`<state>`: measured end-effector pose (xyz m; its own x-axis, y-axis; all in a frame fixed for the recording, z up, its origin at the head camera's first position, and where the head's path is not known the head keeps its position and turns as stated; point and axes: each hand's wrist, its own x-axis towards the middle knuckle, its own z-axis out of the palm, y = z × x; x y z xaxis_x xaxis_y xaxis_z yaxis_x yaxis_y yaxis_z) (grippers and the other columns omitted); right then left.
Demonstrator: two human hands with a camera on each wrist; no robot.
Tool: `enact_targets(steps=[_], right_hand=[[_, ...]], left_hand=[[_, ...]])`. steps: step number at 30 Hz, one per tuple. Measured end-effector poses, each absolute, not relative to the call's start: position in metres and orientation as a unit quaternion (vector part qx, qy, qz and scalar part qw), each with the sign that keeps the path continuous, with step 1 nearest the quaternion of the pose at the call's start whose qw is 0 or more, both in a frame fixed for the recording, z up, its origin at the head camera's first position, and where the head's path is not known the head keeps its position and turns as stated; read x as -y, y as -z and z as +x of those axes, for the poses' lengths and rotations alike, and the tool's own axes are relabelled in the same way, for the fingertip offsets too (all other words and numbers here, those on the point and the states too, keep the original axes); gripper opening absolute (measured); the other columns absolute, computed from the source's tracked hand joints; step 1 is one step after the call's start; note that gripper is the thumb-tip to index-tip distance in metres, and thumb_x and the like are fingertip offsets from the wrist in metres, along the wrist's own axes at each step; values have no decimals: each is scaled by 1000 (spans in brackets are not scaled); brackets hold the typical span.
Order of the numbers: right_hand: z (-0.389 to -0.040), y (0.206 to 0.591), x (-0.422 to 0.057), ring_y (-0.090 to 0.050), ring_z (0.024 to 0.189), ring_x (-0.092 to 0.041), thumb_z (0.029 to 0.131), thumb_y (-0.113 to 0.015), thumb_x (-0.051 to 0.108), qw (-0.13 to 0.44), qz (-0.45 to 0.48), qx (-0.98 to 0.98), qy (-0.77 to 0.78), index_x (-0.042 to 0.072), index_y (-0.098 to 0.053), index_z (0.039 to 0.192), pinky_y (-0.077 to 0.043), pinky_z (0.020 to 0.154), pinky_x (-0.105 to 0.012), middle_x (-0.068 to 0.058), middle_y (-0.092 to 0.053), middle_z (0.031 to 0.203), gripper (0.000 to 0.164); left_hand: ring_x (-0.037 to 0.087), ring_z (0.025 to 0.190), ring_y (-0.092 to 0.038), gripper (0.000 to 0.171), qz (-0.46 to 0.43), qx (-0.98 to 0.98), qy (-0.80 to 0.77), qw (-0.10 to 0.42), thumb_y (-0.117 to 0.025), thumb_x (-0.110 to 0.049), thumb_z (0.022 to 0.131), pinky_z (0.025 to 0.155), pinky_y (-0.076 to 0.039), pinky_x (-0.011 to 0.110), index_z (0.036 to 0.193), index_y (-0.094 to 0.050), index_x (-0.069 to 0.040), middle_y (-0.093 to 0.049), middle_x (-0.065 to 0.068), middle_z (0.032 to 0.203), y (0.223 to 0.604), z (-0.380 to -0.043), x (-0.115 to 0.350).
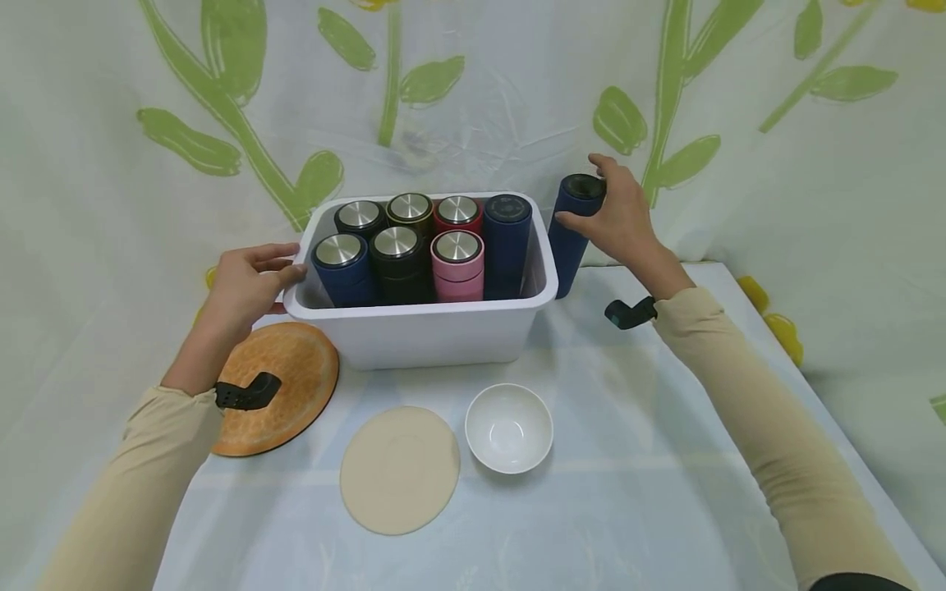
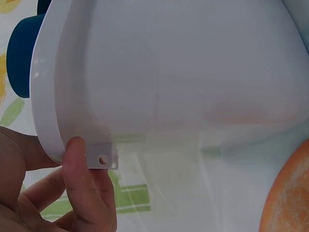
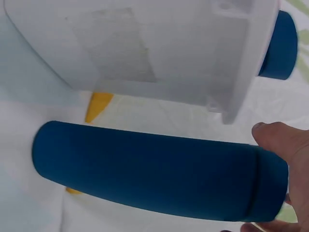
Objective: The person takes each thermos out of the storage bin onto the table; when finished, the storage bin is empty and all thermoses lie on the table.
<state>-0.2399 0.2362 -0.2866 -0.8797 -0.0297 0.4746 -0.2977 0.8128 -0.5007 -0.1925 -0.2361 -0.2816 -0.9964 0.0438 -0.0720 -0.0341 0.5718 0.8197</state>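
Observation:
A white plastic bin (image 1: 436,332) stands on the table with several thermos bottles upright inside, most with silvery lids. My left hand (image 1: 251,279) grips the bin's left end, thumb at the rim and fingers about the small tab (image 2: 102,157) under it. Just outside the bin's right end, a tall dark blue thermos bottle (image 3: 149,169) stands upright. Around its top my right hand (image 1: 617,209) is spread wide, the thumb beside the lid and the index finger lifted off behind it. A similar blue bottle (image 1: 507,246) stands inside the bin at the right.
A round brown board or mat (image 1: 303,377) lies beneath my left forearm. In front of the bin are a flat beige disc (image 1: 399,472) and a white bowl (image 1: 510,431). A leaf-patterned white sheet (image 1: 480,98) hangs behind the table (image 1: 628,509).

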Motion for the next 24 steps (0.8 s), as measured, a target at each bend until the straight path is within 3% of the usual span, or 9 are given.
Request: enact_targets(steps=[3,11,24], right_hand=[[-237,279,-235,-47,129,-37,80,-85,27,243,101,921,-287,1,-40,149,-41,105,-51,-23,-49,141,86],[-226,258,-219,-47,129,-35,80,-85,27,265,143,912,-279,1,-44,148,-40,108,-47,-16,-48,147,83],[-216,254,-192,-49,130,-30,77,-88,21,213,204,892,-344,4,-46,147,-51,98,-48,-14,-49,145,83]], left_hand=[[23,98,-62,53,3,-885,-464,39,-60,-19,101,64,-59,27,151,-44,-5,-51,27,141,281,-193,236],[32,106,-59,54,-2,-883,-467,44,-58,-20,102,66,-59,27,152,-43,-5,-51,26,141,281,-192,237],[32,110,-59,55,-7,-881,-470,45,-59,-22,102,66,-58,25,152,-43,-8,-51,24,142,281,-189,235]])
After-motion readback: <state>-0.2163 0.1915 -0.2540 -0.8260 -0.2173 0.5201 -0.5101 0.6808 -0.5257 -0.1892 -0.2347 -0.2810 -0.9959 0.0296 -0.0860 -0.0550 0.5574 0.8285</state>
